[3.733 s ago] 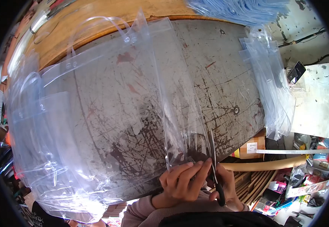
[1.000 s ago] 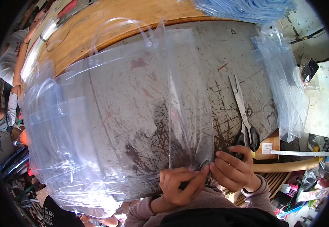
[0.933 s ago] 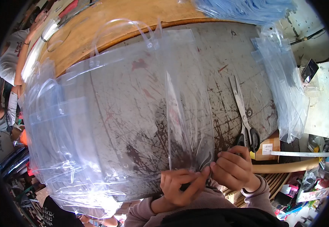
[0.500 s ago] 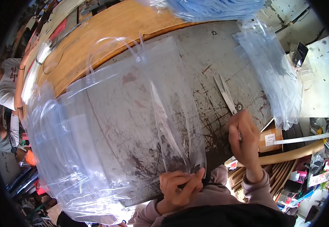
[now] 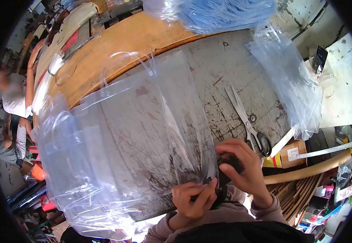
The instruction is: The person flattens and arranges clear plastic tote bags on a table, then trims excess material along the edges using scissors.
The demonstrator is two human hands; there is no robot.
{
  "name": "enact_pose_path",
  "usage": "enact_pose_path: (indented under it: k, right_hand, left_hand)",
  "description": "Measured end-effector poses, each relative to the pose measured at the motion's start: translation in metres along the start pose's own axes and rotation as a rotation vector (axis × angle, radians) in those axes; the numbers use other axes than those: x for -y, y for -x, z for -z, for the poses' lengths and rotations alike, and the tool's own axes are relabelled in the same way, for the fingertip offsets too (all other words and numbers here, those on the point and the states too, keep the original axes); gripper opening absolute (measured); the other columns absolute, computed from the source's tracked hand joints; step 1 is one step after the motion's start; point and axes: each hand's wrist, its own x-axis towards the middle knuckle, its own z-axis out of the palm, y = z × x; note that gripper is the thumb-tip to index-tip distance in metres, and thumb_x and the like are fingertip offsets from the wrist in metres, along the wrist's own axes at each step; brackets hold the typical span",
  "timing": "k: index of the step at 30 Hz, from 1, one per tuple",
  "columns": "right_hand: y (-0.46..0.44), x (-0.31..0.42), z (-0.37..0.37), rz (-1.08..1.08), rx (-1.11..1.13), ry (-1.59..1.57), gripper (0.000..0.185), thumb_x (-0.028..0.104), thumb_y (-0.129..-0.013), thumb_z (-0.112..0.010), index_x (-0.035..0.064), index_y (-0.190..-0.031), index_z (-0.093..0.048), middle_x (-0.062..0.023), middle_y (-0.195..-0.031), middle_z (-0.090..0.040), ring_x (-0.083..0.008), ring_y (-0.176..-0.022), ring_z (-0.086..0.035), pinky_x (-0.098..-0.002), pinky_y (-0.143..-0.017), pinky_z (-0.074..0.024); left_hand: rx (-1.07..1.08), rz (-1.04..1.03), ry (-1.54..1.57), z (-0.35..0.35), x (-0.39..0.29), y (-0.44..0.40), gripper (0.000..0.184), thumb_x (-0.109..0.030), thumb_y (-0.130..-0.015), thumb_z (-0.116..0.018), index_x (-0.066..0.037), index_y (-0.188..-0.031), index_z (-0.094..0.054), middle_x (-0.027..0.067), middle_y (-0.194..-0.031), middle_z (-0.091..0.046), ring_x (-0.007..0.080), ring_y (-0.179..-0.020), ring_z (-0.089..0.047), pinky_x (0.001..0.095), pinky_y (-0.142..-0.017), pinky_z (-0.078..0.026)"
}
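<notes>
A clear plastic bag with loop handles (image 5: pixel 143 109) lies flat on the scratched grey table (image 5: pixel 232 60), its handles pointing to the far side. At the table's near edge, my left hand (image 5: pixel 194 198) pinches the bag's near corner between thumb and fingers. Just to the right of that corner is my right hand (image 5: pixel 243 168), empty, with thumb and fingers curved apart. A pair of scissors (image 5: pixel 247 121) with dark handles rests on the table beyond the right hand, its blades slightly parted and pointing away.
More clear bags (image 5: pixel 68 162) drape over the left side of the table. Another clear stack (image 5: pixel 291 81) lies at right, near a phone (image 5: pixel 320 58). Bluish plastic (image 5: pixel 228 16) is piled on the wooden board (image 5: pixel 115 44). Another person (image 5: pixel 16 97) is at far left.
My right hand has let go of the scissors, which now lie on the table, and has moved left toward the bag's corner with its fingers parted. The left hand keeps its pinch.
</notes>
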Motion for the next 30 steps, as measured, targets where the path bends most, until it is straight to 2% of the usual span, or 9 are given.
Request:
enact_pose_path:
  k: [4, 6, 10, 12, 13, 22, 24, 28, 30]
  right_hand:
    - [-0.014, -0.013, -0.019, -0.020, -0.045, -0.104, 0.032, 0.009, -0.081, -0.066, -0.0005, -0.110, -0.057, -0.0134, -0.101, -0.058, -0.0203, -0.081, -0.060, -0.0296, -0.074, -0.0485]
    - [-0.019, -0.014, -0.025, -0.071, -0.074, -0.238, 0.027, 0.007, -0.089, -0.055, -0.0031, -0.114, -0.057, -0.0091, -0.099, -0.056, -0.0112, -0.080, -0.055, -0.0221, -0.070, -0.0450]
    - [-0.030, -0.014, -0.021, -0.193, -0.084, -0.257, 0.030, 0.013, -0.089, -0.057, -0.0014, -0.114, -0.057, -0.0097, -0.093, -0.057, -0.0103, -0.069, -0.051, -0.0228, -0.063, -0.0424]
    - [-0.039, -0.011, -0.019, -0.177, -0.303, -0.470, 0.030, 0.015, -0.092, -0.052, -0.0007, -0.117, -0.057, -0.0055, -0.090, -0.056, -0.0063, -0.067, -0.045, -0.0210, -0.059, -0.0377]
    - [-0.046, -0.013, -0.015, -0.131, -0.368, -0.429, 0.028, 0.012, -0.092, -0.052, 0.0001, -0.117, -0.059, -0.0036, -0.091, -0.056, -0.0054, -0.069, -0.046, -0.0197, -0.059, -0.0371]
    - [-0.062, 0.005, -0.010, 0.019, -0.478, -0.412, 0.028, -0.002, -0.084, -0.059, 0.0002, -0.112, -0.062, -0.0019, -0.085, -0.053, -0.0062, -0.077, -0.047, -0.0174, -0.069, -0.0419]
    - [-0.063, 0.006, -0.012, 0.020, -0.498, -0.449, 0.024, -0.003, -0.084, -0.059, -0.0006, -0.107, -0.063, -0.0018, -0.086, -0.053, -0.0064, -0.077, -0.048, -0.0177, -0.068, -0.0417]
    - [-0.060, 0.003, -0.011, 0.022, -0.495, -0.368, 0.012, -0.001, -0.085, -0.057, -0.0024, -0.096, -0.060, -0.0016, -0.086, -0.052, -0.0062, -0.074, -0.048, -0.0181, -0.064, -0.0409]
    - [-0.060, 0.001, -0.014, 0.054, -0.513, -0.365, 0.014, 0.000, -0.085, -0.056, -0.0016, -0.099, -0.057, -0.0041, -0.089, -0.054, -0.0070, -0.072, -0.049, -0.0194, -0.063, -0.0411]
  left_hand:
    - [-0.002, 0.003, -0.014, 0.000, 0.000, 0.001, 0.025, -0.008, -0.061, -0.074, -0.015, -0.084, -0.073, -0.0060, -0.074, -0.052, 0.0113, -0.067, -0.053, 0.0262, -0.059, -0.038]
    - [0.010, -0.004, -0.016, 0.001, 0.000, 0.005, 0.027, -0.008, -0.060, -0.075, -0.015, -0.086, -0.073, -0.0062, -0.073, -0.052, 0.0110, -0.067, -0.053, 0.0259, -0.059, -0.038]
    - [0.179, -0.175, 0.062, 0.012, -0.003, 0.026, 0.037, -0.009, -0.060, -0.074, -0.019, -0.095, -0.072, -0.0077, -0.073, -0.048, 0.0091, -0.069, -0.052, 0.0237, -0.058, -0.037]
    - [0.304, -0.191, 0.067, 0.015, -0.004, 0.032, 0.041, -0.008, -0.059, -0.075, -0.021, -0.097, -0.072, -0.0098, -0.072, -0.048, 0.0084, -0.067, -0.052, 0.0250, -0.056, -0.039]
    - [0.312, -0.200, 0.067, 0.015, -0.004, 0.032, 0.041, -0.008, -0.059, -0.075, -0.021, -0.097, -0.072, -0.0098, -0.072, -0.048, 0.0084, -0.067, -0.052, 0.0250, -0.056, -0.039]
    - [0.329, -0.213, 0.066, 0.014, -0.003, 0.034, 0.041, -0.011, -0.054, -0.078, -0.023, -0.094, -0.073, -0.0100, -0.071, -0.048, 0.0087, -0.067, -0.051, 0.0238, -0.055, -0.039]
    - [0.275, -0.234, 0.057, 0.010, 0.001, 0.041, 0.032, -0.016, -0.071, -0.070, -0.022, -0.102, -0.071, -0.0088, -0.076, -0.047, 0.0065, -0.070, -0.052, 0.0239, -0.057, -0.038]
    - [0.229, -0.211, 0.078, 0.006, 0.000, 0.047, 0.031, -0.016, -0.070, -0.070, -0.021, -0.101, -0.071, -0.0091, -0.076, -0.048, 0.0065, -0.069, -0.052, 0.0237, -0.056, -0.038]
    - [0.275, -0.262, 0.086, 0.008, 0.000, 0.043, 0.030, -0.016, -0.069, -0.071, -0.021, -0.098, -0.072, -0.0090, -0.077, -0.050, 0.0062, -0.069, -0.053, 0.0232, -0.055, -0.038]
